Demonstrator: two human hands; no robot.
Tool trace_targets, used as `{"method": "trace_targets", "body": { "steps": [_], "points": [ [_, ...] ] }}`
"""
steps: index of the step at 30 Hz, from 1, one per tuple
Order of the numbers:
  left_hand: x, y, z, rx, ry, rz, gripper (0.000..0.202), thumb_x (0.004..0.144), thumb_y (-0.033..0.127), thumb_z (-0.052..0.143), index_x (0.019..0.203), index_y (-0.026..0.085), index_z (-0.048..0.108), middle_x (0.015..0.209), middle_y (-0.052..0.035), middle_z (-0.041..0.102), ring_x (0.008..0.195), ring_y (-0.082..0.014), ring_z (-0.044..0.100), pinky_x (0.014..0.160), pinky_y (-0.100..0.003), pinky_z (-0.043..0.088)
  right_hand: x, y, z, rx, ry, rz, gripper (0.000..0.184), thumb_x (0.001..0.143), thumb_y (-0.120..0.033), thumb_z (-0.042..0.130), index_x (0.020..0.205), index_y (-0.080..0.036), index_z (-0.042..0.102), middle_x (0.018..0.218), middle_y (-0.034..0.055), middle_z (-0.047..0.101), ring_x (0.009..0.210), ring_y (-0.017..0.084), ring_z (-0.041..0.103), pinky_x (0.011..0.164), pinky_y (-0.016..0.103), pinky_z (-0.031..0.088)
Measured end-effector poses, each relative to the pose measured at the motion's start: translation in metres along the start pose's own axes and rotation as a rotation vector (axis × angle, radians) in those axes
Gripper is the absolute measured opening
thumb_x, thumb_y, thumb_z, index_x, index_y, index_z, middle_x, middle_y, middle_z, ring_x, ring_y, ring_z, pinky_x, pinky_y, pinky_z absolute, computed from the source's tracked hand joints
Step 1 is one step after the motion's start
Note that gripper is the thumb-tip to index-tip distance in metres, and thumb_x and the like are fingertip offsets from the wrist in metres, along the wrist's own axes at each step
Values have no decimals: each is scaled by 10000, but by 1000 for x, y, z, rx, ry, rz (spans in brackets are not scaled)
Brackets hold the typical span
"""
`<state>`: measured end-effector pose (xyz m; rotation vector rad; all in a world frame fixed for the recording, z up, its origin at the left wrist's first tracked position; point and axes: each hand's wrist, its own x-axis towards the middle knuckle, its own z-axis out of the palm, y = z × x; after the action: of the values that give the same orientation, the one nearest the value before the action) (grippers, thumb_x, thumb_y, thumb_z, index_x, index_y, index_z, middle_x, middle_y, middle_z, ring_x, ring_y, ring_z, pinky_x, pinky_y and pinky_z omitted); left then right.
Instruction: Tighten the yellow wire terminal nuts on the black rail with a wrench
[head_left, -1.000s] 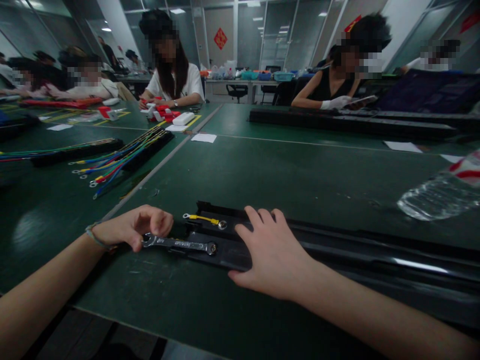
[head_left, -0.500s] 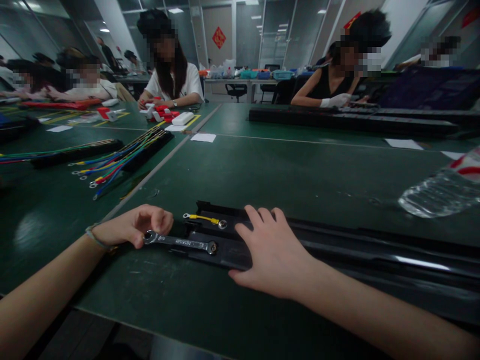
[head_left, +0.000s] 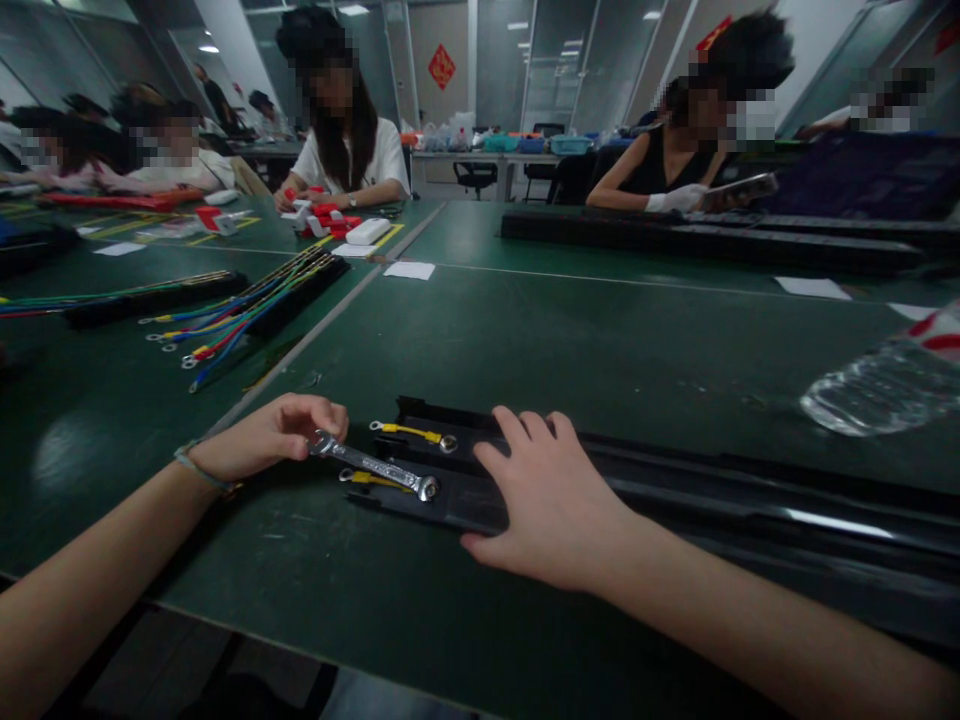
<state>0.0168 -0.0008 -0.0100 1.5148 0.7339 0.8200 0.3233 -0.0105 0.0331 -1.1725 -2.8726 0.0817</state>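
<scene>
My left hand (head_left: 289, 432) pinches the open-jaw end of a silver combination wrench (head_left: 375, 466) between thumb and fingers. The wrench's ring end sits around a fastener at the left end of a black channel-shaped rail (head_left: 469, 500). Under the wrench, a yellow wire with a ring terminal (head_left: 367, 479) is partly hidden. Farther back, a second yellow wire (head_left: 406, 432) is fastened in the rail by a nut or bolt head (head_left: 448, 443). My right hand (head_left: 551, 500) spans the rail, thumb at its near edge and fingers spread over the far side, gripping it.
On the green table (head_left: 480, 330), bundles of coloured wires with ring terminals (head_left: 247, 315) lie left. A clear plastic bottle (head_left: 870, 385) lies at right. Across the table, a person (head_left: 352, 165) handles red and white parts; another (head_left: 667, 170) in white gloves works beside long black rails (head_left: 675, 238).
My left hand has swung the wrench's held end away from me and slightly right, around the fastener. The near yellow wire now shows under it. My right hand stays on the rail.
</scene>
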Motion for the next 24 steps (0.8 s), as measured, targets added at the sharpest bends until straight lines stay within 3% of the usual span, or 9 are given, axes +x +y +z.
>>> {"method": "trace_targets", "body": {
  "steps": [6, 14, 19, 24],
  "points": [
    [1, -5, -3, 72, 114, -11, 229, 701, 349, 636, 839, 169, 614, 676, -4, 496, 617, -129, 431, 551, -227, 335, 1, 0, 0, -5, 5, 7, 654, 605, -632, 444, 1058, -176, 561, 1213, 199, 410, 1073, 369, 365, 832, 533, 242],
    [-2, -5, -9, 162, 133, 0, 183, 714, 289, 636, 839, 156, 641, 680, -16, 514, 618, -128, 431, 546, -230, 327, 2, 0, 1, -9, 12, 17, 652, 602, -633, 442, 1045, -172, 571, 1198, 203, 423, 1061, 372, 378, 825, 533, 249],
    [-4, -2, -10, 150, 72, 42, 185, 671, 294, 674, 803, 167, 648, 642, -6, 501, 617, -140, 434, 545, -250, 330, 1, 0, 2, -16, 23, 2, 654, 612, -635, 428, 1052, -172, 567, 1208, 204, 413, 1066, 369, 375, 829, 526, 250],
    [-2, 2, -2, 85, -84, 63, 223, 581, 312, 734, 721, 173, 630, 585, -9, 517, 574, -155, 451, 533, -281, 351, 1, 0, 2, -24, 33, 0, 653, 612, -632, 432, 1055, -172, 564, 1203, 200, 415, 1064, 366, 373, 829, 522, 250]
  ]
}}
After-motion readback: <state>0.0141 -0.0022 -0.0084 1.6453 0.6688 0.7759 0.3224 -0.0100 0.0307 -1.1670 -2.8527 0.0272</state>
